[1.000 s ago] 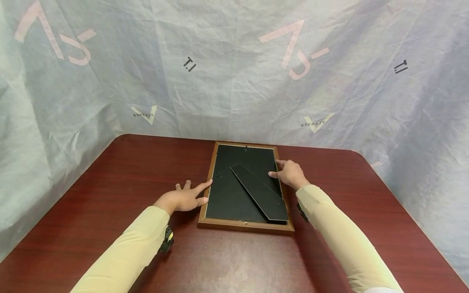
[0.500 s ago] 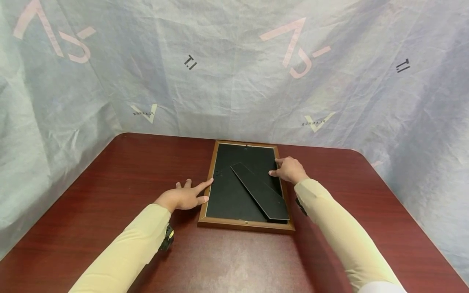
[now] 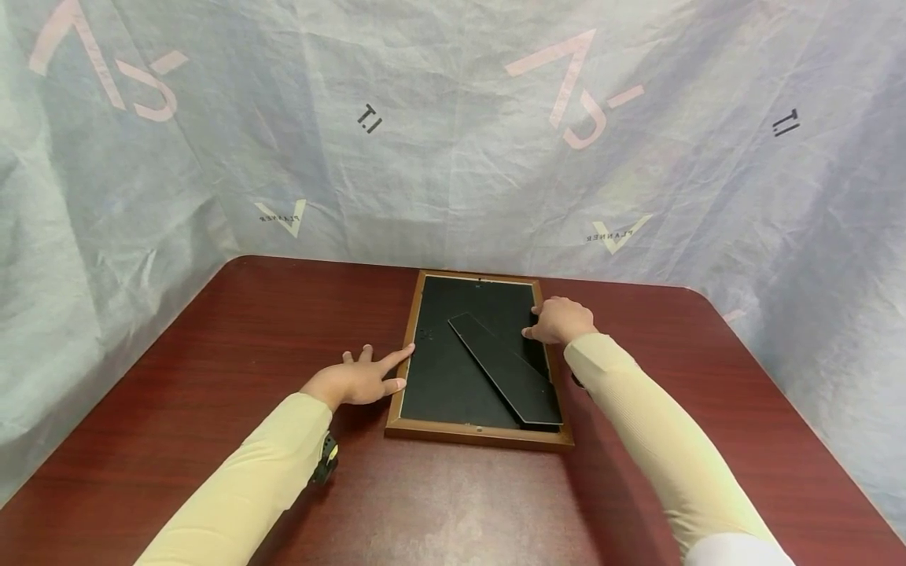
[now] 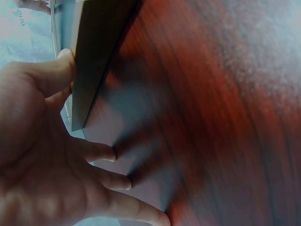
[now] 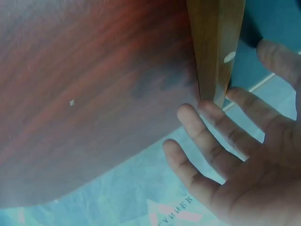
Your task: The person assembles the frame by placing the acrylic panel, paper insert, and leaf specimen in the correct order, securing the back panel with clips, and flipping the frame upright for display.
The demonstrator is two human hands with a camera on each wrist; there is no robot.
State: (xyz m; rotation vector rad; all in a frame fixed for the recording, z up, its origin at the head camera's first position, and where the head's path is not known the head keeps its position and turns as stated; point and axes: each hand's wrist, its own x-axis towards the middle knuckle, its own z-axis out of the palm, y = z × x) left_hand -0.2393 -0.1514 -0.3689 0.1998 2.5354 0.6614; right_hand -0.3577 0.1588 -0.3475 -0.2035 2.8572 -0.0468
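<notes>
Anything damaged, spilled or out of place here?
Two small things, both in the right wrist view: a pale mark on the picture frame, possibly a chip, standing out against brown wood, and a whitish fleck on the dark red tabletop. No spill shows.

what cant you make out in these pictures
Front of the frame: head view, beneath its black backing.
Marks on that backing: head view, too small to read.
Outer fingers of the right hand: head view, behind the hand.
Rest of the frame: left wrist view, past the top edge.
</notes>
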